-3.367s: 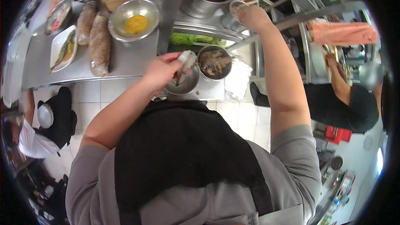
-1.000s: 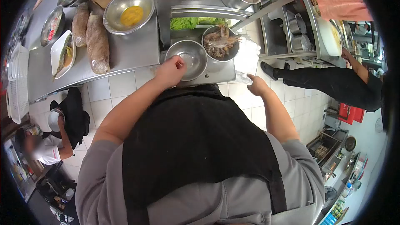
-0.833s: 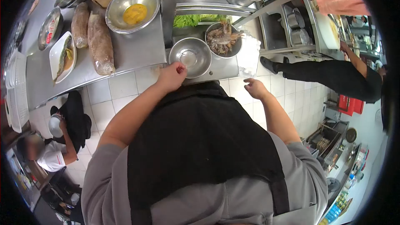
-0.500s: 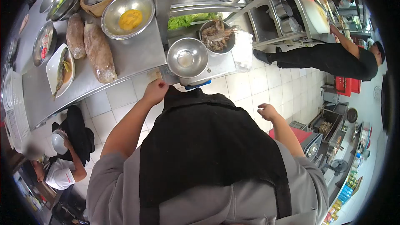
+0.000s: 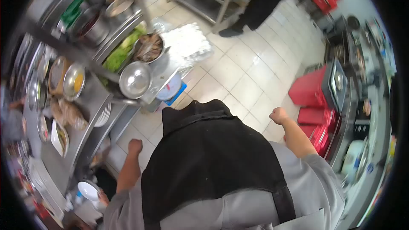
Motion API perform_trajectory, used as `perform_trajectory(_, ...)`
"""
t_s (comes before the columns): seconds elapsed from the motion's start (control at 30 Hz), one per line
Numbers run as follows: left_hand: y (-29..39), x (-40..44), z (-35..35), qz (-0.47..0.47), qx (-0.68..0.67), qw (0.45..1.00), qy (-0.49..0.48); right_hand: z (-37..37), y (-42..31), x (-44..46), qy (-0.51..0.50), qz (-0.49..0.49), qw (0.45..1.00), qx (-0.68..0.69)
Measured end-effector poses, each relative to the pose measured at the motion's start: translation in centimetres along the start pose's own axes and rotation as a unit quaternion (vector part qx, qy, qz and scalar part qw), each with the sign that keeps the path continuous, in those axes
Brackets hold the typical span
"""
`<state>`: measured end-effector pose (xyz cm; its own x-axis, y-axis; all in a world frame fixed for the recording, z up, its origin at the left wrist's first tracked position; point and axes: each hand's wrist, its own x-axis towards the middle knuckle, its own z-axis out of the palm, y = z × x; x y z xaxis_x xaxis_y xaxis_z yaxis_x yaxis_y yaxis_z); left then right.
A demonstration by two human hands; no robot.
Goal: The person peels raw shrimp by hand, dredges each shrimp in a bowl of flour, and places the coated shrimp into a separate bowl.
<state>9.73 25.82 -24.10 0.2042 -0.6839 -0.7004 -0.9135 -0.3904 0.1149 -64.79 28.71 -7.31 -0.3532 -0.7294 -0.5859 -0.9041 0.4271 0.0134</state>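
Note:
My left hand (image 5: 135,145) hangs over the tiled floor, fingers curled in, holding nothing that I can see. It is nearest to the steel counter (image 5: 96,134) on the left. My right hand (image 5: 279,115) is also curled and bare, out over the floor beside a red bin (image 5: 306,86). Neither hand touches anything. On the lower table ahead stand a steel bowl (image 5: 135,80), a pot of what look like shrimp (image 5: 150,47) and a dial scale (image 5: 170,87) with a blue base.
Green lettuce (image 5: 124,50) and a white plastic bag (image 5: 185,42) flank the pot. The counter holds a bowl with egg yolk (image 5: 78,82), wrapped brown rolls (image 5: 70,113) and a white dish (image 5: 59,138). One person stands ahead; another, lower left, holds a white bowl (image 5: 89,191).
My view has turned right and away from the counter. Counter, bowls and table now lie farther left, and the red bins have come into view. My left hand has moved lower and away from the table.

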Motion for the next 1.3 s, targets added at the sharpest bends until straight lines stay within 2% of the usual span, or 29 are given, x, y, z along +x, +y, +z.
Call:
perform_trajectory(0.03,-2.6,2.9,3.5,0.12,0.062,0.99,0.046,1.9,2.2,-1.1,0.034,0.004,0.999,-0.01)
perform_trajectory(0.07,0.0,1.1,2.6,0.094,0.032,0.995,0.03,4.1,4.5,-1.7,0.016,0.028,0.999,0.014)
perform_trajectory(0.1,0.3,1.6,3.7,0.142,0.076,0.986,0.038,6.5,7.0,-2.5,-0.003,0.055,0.998,0.04)
perform_trajectory(0.13,3.6,-1.3,2.7,0.112,0.041,0.991,0.06,9.2,9.8,-4.2,-0.025,0.091,0.993,0.068)
perform_trajectory(0.2,6.1,-0.1,3.3,0.159,0.056,0.986,0.009,12.6,12.8,-9.7,-0.05,0.05,0.991,0.112)
perform_trajectory(0.23,7.9,0.7,3.7,0.177,0.068,0.982,-0.018,15.2,15.0,-10.2,-0.167,0.076,0.973,0.139)
perform_trajectory(0.3,14.1,1.1,4.4,0.209,0.106,0.97,-0.06,17.1,16.2,-13.4,-0.197,0.079,0.966,0.147)
perform_trajectory(0.47,28.3,-0.7,6.0,0.253,0.094,0.958,-0.096,21.0,19.7,-19.0,-0.144,0.217,0.918,0.297)
perform_trajectory(0.57,34.8,-1.7,6.7,0.272,0.082,0.952,-0.114,24.7,21.9,-19.3,-0.059,0.202,0.938,0.274)
perform_trajectory(0.6,36.0,-1.4,6.9,0.274,0.08,0.951,-0.118,24.7,22.5,-19.0,-0.067,0.214,0.933,0.282)
perform_trajectory(0.8,40.5,1.8,6.2,0.264,0.112,0.95,-0.125,21.7,24.8,-13.9,-0.124,0.227,0.934,0.248)
perform_trajectory(0.83,41.1,3.0,5.5,0.263,0.13,0.948,-0.12,20.5,25.0,-13.0,-0.126,0.204,0.944,0.227)
perform_trajectory(0.87,41.3,3.6,4.9,0.26,0.142,0.948,-0.117,24.4,27.2,-10.8,-0.093,0.01,0.994,0.05)
perform_trajectory(0.9,41.7,5.4,4.0,0.259,0.165,0.946,-0.106,23.0,27.3,-9.8,-0.099,0.078,0.988,0.085)
perform_trajectory(0.93,41.6,7.3,2.9,0.252,0.177,0.947,-0.094,23.6,28.3,-8.7,-0.059,0.062,0.993,0.08)
perform_trajectory(0.97,42.3,8.9,1.8,0.248,0.202,0.944,-0.083,24.8,30.2,-6.7,-0.096,0.064,0.99,0.084)
perform_trajectory(1.0,43.0,11.0,1.0,0.25,0.225,0.939,-0.077,18.5,29.4,-6.3,-0.204,-0.053,0.975,-0.065)
perform_trajectory(1.03,44.7,12.4,0.3,0.268,0.254,0.926,-0.073,21.5,31.9,-5.6,-0.12,-0.025,0.991,0.044)
perform_trajectory(1.07,48.6,13.1,-1.4,0.336,0.288,0.894,-0.071,16.6,31.8,-4.0,-0.162,0.105,0.963,0.19)
perform_trajectory(1.1,53.2,13.2,-3.3,0.403,0.32,0.855,-0.063,12.0,32.2,-2.3,-0.162,0.242,0.902,0.319)
perform_trajectory(1.17,56.2,17.9,-2.9,0.389,0.254,0.885,0.027,6.3,31.3,0.6,-0.119,0.309,0.86,0.388)
perform_trajectory(1.23,61.4,15.3,-6.9,0.265,0.12,0.956,0.039,4.9,31.8,5.9,-0.039,0.335,0.804,0.49)
perform_trajectory(1.27,62.9,15.1,-8.2,0.251,0.04,0.967,0.016,4.2,32.4,8.4,0.002,0.347,0.767,0.539)
perform_trajectory(1.3,64.3,15.2,-9.2,0.235,-0.041,0.971,-0.006,1.5,31.7,10.7,-0.031,0.318,0.809,0.493)
